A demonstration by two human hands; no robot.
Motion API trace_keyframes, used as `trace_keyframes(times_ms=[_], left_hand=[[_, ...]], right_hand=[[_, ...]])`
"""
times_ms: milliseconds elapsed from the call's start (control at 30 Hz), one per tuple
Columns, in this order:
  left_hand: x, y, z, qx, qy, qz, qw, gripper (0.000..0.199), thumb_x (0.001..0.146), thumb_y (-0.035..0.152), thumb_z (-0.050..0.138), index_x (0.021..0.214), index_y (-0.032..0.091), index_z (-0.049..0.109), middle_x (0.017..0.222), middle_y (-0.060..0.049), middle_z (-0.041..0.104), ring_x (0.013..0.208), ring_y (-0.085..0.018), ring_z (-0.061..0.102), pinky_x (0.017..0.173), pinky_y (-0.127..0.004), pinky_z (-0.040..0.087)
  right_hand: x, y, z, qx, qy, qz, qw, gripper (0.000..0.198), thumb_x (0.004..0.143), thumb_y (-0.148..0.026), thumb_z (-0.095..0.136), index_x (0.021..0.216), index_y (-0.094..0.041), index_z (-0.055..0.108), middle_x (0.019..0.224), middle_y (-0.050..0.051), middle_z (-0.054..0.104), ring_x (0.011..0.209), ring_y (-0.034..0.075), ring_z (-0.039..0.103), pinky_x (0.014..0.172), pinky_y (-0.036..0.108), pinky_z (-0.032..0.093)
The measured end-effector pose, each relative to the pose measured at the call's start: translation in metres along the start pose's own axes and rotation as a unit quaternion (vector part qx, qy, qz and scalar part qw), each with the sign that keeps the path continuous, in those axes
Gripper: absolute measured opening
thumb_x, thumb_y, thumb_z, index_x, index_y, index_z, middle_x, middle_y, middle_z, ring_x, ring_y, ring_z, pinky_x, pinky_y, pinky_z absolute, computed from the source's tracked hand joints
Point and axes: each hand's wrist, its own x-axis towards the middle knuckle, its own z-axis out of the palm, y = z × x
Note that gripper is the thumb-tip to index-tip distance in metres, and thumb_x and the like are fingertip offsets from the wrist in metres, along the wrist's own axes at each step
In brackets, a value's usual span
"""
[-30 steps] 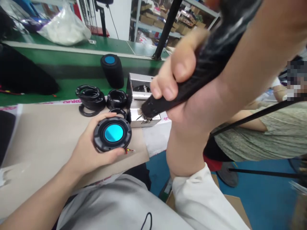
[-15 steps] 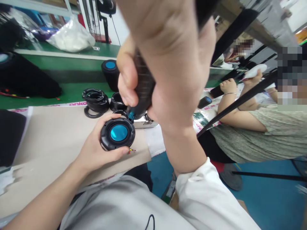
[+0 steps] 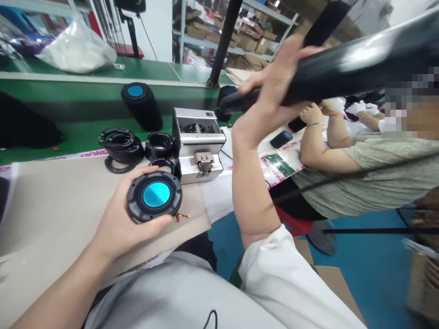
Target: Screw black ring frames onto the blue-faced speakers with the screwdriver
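Note:
My left hand (image 3: 123, 214) is wrapped around the black rim of a round speaker (image 3: 133, 196), whose shiny blue disc faces up. Thin coloured wires (image 3: 181, 215) show beside its lower right edge. Higher up and to the right, my right hand (image 3: 270, 96) is around a black electric screwdriver (image 3: 329, 73), which lies tilted with its narrow end to the left, apart from the speaker. Behind the speaker are loose black rings (image 3: 159, 145), and a silver screw feeder (image 3: 200, 141) stands to their right.
Stacked black rings (image 3: 121, 148) sit at the back of the beige sheet (image 3: 65, 205). A black cylindrical speaker (image 3: 142, 105) stands on the green bench behind. A black post (image 3: 224, 43) rises at the bench. On the right sits a co-worker in a grey-green shirt (image 3: 356, 178).
My right hand has lifted the screwdriver away from the speaker's rim, up and to the right, tilting it over. My left hand still holds the speaker. The screw feeder has come into full view.

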Motion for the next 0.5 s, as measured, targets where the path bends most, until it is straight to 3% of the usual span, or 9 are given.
trace_keyframes(times_ms=[33,67,100,133,200,267,367,500], left_hand=[[0.000,-0.003,-0.001,0.006,0.001,0.003,1.000,0.080,0.074,0.042,0.093,0.145,0.027,0.059,0.149,-0.010,0.069,0.138,-0.036,0.068,0.118,-0.047,0.058],[0.000,-0.006,-0.001,0.014,0.003,0.008,1.000,0.080,0.074,0.043,0.093,0.145,0.027,0.060,0.148,-0.010,0.069,0.136,-0.036,0.069,0.116,-0.047,0.059],[0.000,-0.009,-0.002,0.020,0.007,0.015,1.000,0.081,0.072,0.044,0.094,0.144,0.027,0.061,0.147,-0.010,0.070,0.134,-0.037,0.070,0.114,-0.047,0.060],[0.001,-0.012,-0.002,0.026,0.011,0.022,0.999,0.082,0.071,0.045,0.094,0.144,0.027,0.062,0.145,-0.011,0.072,0.132,-0.037,0.071,0.111,-0.047,0.061],[0.001,-0.016,-0.003,0.027,0.018,0.032,0.999,0.084,0.069,0.047,0.095,0.144,0.027,0.063,0.143,-0.011,0.073,0.129,-0.038,0.073,0.108,-0.047,0.062],[0.000,-0.018,-0.004,0.025,0.022,0.030,0.999,0.086,0.068,0.048,0.096,0.145,0.027,0.063,0.143,-0.012,0.073,0.131,-0.039,0.072,0.110,-0.049,0.060],[-0.001,-0.019,-0.005,0.028,0.023,0.027,0.999,0.085,0.069,0.047,0.095,0.145,0.027,0.063,0.144,-0.013,0.072,0.133,-0.041,0.070,0.113,-0.054,0.057],[0.000,-0.021,-0.007,0.034,0.014,0.046,0.998,0.087,0.068,0.045,0.096,0.147,0.027,0.062,0.146,-0.013,0.071,0.132,-0.041,0.070,0.113,-0.053,0.057]], right_hand=[[0.006,0.013,-0.005,0.036,0.000,-0.059,0.998,0.064,0.074,-0.083,0.084,0.106,-0.035,0.056,0.065,-0.014,0.054,0.056,0.006,0.057,0.053,0.022,0.050],[0.009,0.023,-0.010,0.046,-0.009,-0.079,0.996,0.075,0.057,-0.087,0.089,0.094,-0.033,0.052,0.061,-0.016,0.051,0.047,0.005,0.050,0.044,0.022,0.045],[0.009,0.028,-0.015,0.063,0.011,-0.100,0.993,0.077,0.054,-0.087,0.090,0.092,-0.033,0.051,0.060,-0.016,0.049,0.045,0.006,0.047,0.041,0.023,0.043],[0.006,0.027,-0.019,0.077,0.016,-0.114,0.990,0.075,0.058,-0.085,0.091,0.092,-0.032,0.050,0.060,-0.015,0.048,0.044,0.007,0.046,0.041,0.025,0.043],[-0.006,0.017,-0.027,0.090,0.004,-0.115,0.989,0.059,0.078,-0.075,0.088,0.094,-0.031,0.052,0.062,-0.012,0.048,0.045,0.009,0.046,0.041,0.027,0.041],[-0.024,0.004,-0.032,0.084,-0.074,-0.060,0.992,0.049,0.089,-0.066,0.084,0.088,-0.028,0.053,0.060,-0.010,0.047,0.041,0.009,0.044,0.038,0.030,0.037],[-0.046,-0.004,-0.034,0.081,-0.168,0.049,0.981,0.051,0.089,-0.065,0.085,0.081,-0.027,0.053,0.054,-0.009,0.046,0.037,0.010,0.044,0.035,0.032,0.033],[-0.061,-0.001,-0.031,0.104,-0.180,0.103,0.973,0.052,0.082,-0.063,0.092,0.082,-0.026,0.056,0.057,-0.009,0.053,0.041,0.011,0.048,0.037,0.031,0.036]])
